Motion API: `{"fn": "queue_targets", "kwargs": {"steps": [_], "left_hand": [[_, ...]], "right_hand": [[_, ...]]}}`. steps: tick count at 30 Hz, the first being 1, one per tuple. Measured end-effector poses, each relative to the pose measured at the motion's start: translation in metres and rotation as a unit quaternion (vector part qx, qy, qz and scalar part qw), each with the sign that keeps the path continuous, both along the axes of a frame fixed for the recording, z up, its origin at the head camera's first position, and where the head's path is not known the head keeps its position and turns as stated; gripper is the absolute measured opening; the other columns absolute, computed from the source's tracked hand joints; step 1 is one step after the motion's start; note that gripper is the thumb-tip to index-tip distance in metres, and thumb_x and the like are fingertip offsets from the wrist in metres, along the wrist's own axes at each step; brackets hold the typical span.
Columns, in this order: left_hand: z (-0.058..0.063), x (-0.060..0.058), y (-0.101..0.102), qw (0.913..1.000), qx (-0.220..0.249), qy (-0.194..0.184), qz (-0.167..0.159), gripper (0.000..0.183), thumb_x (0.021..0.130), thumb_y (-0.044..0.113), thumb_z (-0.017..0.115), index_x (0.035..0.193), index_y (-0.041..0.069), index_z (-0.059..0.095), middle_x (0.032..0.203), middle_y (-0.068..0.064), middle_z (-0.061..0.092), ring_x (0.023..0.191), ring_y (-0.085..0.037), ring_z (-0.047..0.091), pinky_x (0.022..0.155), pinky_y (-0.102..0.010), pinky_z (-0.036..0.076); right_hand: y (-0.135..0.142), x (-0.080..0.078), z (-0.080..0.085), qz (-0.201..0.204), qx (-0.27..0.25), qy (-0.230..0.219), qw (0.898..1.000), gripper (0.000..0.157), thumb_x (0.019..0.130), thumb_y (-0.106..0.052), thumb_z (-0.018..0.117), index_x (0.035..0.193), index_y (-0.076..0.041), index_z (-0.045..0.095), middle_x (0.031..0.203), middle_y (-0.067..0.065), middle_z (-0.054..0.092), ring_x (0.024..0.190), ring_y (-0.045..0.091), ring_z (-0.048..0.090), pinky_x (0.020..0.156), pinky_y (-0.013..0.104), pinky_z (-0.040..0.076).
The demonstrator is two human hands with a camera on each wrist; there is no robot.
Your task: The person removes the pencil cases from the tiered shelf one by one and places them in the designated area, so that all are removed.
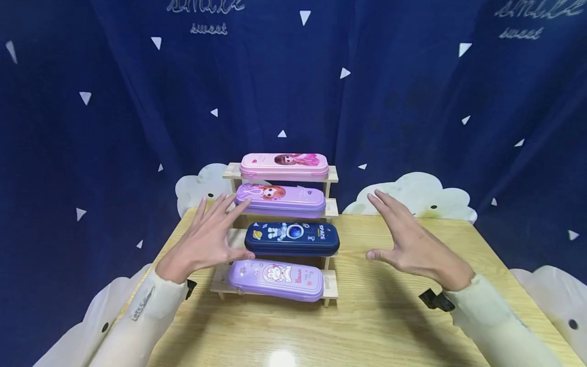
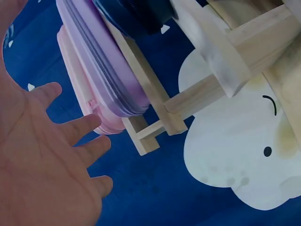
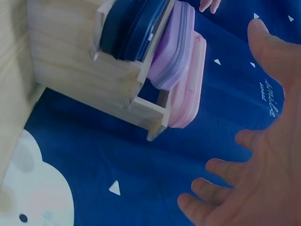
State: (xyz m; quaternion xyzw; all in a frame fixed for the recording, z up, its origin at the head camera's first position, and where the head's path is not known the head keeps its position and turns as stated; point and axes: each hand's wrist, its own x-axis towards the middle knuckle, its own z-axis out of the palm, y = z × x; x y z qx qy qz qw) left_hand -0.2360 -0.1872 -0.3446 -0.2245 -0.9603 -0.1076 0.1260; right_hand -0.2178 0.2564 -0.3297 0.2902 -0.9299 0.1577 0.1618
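Note:
Four-tier wording aside, several zip pencil cases lie on a stepped wooden rack, one per step. The top one is a pink case with a doll-like girl. Below it is a purple case with a red-haired girl. A navy case with an astronaut and "SPACE" comes under that. On the lowest step sits a lilac case with a cartoon bunny. My left hand hovers at the rack's left side, fingers spread, holding nothing. My right hand is held in the air to the right of the rack, fingers extended, palm facing it.
The rack stands on a light wood table. Behind hangs a dark blue curtain with white triangles and cloud prints. A black wrist strap piece shows at my right cuff.

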Motion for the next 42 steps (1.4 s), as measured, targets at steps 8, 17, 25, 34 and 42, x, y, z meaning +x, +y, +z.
{"fn": "queue_targets", "kwargs": {"steps": [8,17,25,34,42], "left_hand": [[-0.009,-0.001,-0.008,0.9995,0.029,-0.014,0.005,0.120,0.068,0.070,0.079,0.163,0.026,0.021,0.165,-0.013,0.029,0.156,-0.036,0.021,0.125,-0.066,0.002],[-0.020,-0.004,-0.022,0.9970,0.073,-0.024,0.007,0.122,0.066,0.069,0.081,0.162,0.023,0.022,0.158,-0.016,0.038,0.148,-0.037,0.034,0.125,-0.066,0.011],[-0.030,-0.006,-0.028,0.9890,0.133,-0.063,0.012,0.121,0.067,0.061,0.086,0.161,0.016,0.024,0.159,-0.017,0.037,0.144,-0.039,0.040,0.116,-0.064,0.036],[-0.036,-0.007,-0.031,0.9803,0.169,-0.099,0.025,0.114,0.066,0.060,0.088,0.154,0.009,0.034,0.154,-0.017,0.043,0.143,-0.039,0.042,0.117,-0.062,0.036],[-0.048,-0.015,-0.032,0.9758,0.177,-0.125,0.027,0.111,0.067,0.053,0.090,0.153,0.006,0.037,0.155,-0.017,0.044,0.144,-0.040,0.041,0.118,-0.062,0.034]], "right_hand": [[-0.007,0.002,-0.013,-0.008,-0.010,-0.037,0.999,0.121,0.074,-0.040,0.089,0.164,-0.018,0.011,0.168,0.015,0.024,0.151,0.042,0.029,0.118,0.065,0.031],[-0.012,0.006,-0.025,-0.006,-0.010,-0.075,0.997,0.117,0.075,-0.043,0.087,0.162,-0.011,0.016,0.162,0.019,0.033,0.147,0.040,0.035,0.116,0.062,0.035],[-0.018,0.010,-0.033,-0.009,-0.011,-0.094,0.995,0.101,0.076,-0.045,0.086,0.151,-0.001,0.036,0.151,0.018,0.047,0.137,0.037,0.049,0.113,0.057,0.042],[-0.024,0.014,-0.043,-0.008,-0.012,-0.123,0.992,0.081,0.077,-0.048,0.084,0.134,0.000,0.053,0.132,0.015,0.062,0.121,0.032,0.061,0.104,0.052,0.051],[-0.034,0.019,-0.049,0.008,0.000,-0.142,0.990,0.079,0.077,-0.056,0.082,0.132,-0.004,0.057,0.126,0.010,0.066,0.117,0.028,0.063,0.100,0.049,0.054]]}}
